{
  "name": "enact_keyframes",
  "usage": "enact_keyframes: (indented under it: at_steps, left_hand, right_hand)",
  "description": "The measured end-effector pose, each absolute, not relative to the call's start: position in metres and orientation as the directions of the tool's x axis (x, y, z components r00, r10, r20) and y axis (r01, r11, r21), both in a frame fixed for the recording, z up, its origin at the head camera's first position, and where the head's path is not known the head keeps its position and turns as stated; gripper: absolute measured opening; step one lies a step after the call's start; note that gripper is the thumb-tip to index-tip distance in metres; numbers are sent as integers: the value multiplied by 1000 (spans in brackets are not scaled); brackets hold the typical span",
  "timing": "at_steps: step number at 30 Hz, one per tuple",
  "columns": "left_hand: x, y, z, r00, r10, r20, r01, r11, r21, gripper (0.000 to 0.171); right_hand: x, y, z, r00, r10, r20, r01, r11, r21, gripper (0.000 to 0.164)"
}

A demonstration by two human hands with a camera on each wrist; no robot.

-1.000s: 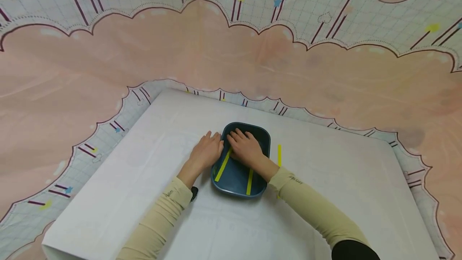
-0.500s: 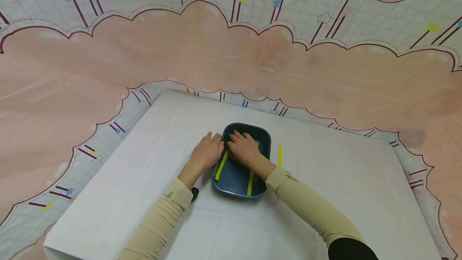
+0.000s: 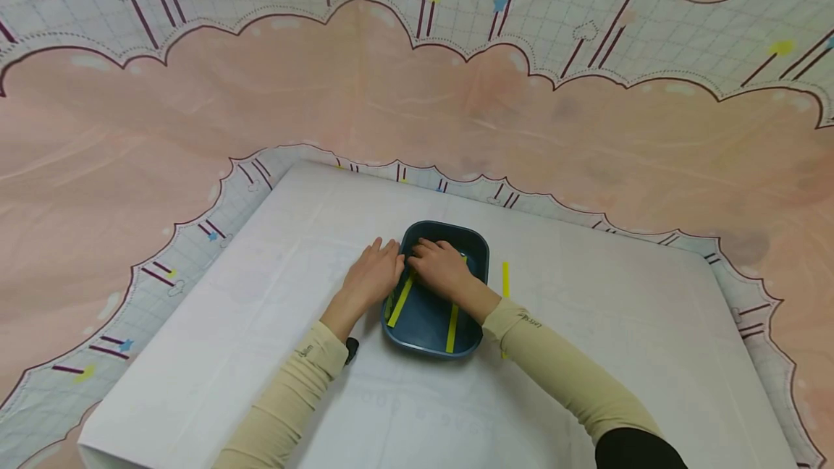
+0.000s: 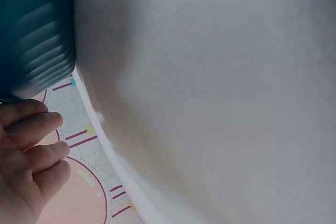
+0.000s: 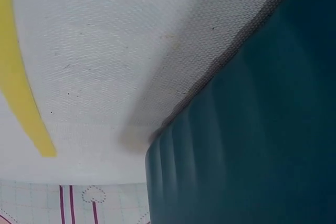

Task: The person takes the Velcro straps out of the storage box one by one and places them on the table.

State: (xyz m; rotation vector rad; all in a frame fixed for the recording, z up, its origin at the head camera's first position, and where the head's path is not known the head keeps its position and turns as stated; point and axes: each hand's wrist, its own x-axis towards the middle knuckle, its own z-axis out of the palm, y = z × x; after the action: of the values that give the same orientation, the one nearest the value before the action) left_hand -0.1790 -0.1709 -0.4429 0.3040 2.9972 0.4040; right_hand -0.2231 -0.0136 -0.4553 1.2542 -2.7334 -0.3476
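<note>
Largest first: printed backdrop (image 3: 417,114), peach clouds with scalloped outlines, pale grid, candle-like bars, some with yellow or blue tips. In front of it, white worktop (image 3: 313,418). Two forearms come in from the near side, left sleeve (image 3: 280,404) and right sleeve (image 3: 567,368) pale yellow-green, the right with a black part (image 3: 638,449) higher up. Dark blue tray (image 3: 425,328), rounded corners, sits on the worktop between the arms, long sides running away from the person; ribbed outer walls in both wrist views. Left hand (image 3: 371,273) outside, at the tray's left rim, fingers loosely bent in the wrist view; cannot tell whether it grips the rim. Right hand (image 3: 443,266) reaches inside toward the left wall, fingertips partly hidden; cannot tell if it grasps anything. Black object (image 3: 352,350) at left wrist. Yellow strips: one right of the tray (image 3: 505,279), on the worktop, partly behind the right wrist; two within, left strip (image 3: 400,300) slanting up to the right hand, right strip (image 3: 452,329) passing beneath that wrist.
</note>
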Motion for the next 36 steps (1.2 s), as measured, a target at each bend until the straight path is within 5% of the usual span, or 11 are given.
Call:
enact_keyframes:
  at_steps: [21,31,36]
  left_hand:
    - [-179,-169,-441,-974,214,-75,185,942,280,50]
    - [-178,-169,-443,-973,221,-64,195,941,277,49]
    - [-178,-170,-444,-977,207,-52,184,941,283,48]
  right_hand:
    - [-235,-8,-447,-525,-850,-47,-836,506,211,28]
    - [-236,-1,-450,-324,-946,-19,-890,298,345,22]
    - [-237,2,-449,-278,-960,-34,-908,251,334,18]
